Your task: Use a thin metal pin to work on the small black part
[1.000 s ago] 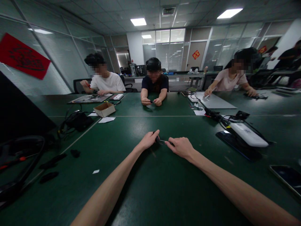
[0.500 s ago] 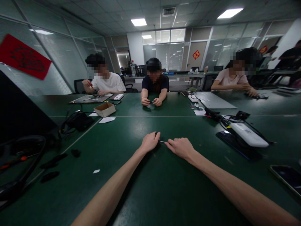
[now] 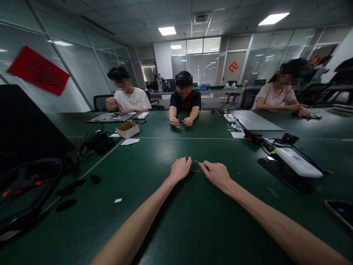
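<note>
Both my arms reach forward over the dark green table (image 3: 176,228). My left hand (image 3: 180,169) is curled into a loose fist around a small dark object that barely shows at its top. My right hand (image 3: 217,173) pinches a thin tool (image 3: 199,162) whose fine tip points left toward my left hand. A small gap separates the two hands, and the tool tip sits in that gap.
A white power bank (image 3: 298,162) lies on a dark phone (image 3: 286,175) with cables at the right. Another phone (image 3: 342,211) sits near the right edge. A cardboard box (image 3: 127,129), black cables (image 3: 96,141) and headset gear (image 3: 30,184) lie left. Three people work across the table.
The view shifted slightly; my hands have drawn a little apart, and the tool tip now stands free of my left hand. The person at the far right pulled an arm in.
</note>
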Available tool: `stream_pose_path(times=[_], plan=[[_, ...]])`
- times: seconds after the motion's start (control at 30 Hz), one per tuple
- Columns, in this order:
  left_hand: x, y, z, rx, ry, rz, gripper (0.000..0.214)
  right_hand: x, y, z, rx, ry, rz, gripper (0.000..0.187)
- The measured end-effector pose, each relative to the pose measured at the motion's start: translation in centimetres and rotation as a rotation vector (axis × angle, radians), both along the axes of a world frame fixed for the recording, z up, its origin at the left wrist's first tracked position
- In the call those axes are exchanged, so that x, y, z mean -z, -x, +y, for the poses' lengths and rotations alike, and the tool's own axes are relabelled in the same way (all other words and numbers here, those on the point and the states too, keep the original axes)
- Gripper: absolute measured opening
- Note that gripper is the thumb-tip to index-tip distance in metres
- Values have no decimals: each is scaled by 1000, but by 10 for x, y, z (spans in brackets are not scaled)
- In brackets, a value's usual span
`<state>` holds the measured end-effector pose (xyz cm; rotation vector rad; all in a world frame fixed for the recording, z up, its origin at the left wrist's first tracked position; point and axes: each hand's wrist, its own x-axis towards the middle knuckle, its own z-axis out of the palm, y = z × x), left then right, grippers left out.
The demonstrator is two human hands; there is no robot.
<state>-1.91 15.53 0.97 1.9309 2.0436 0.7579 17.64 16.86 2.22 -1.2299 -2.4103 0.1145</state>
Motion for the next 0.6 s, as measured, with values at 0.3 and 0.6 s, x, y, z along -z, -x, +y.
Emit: stream_pose_path(times=[0.3,0.6], plan=[[-5,15,6,88,-48,-388,59,-3,-1,-1,-101,-41,-36,49],[-6,13,4,147,-64,-412,59,-5,-1,-3,-155,-55,-119,51]])
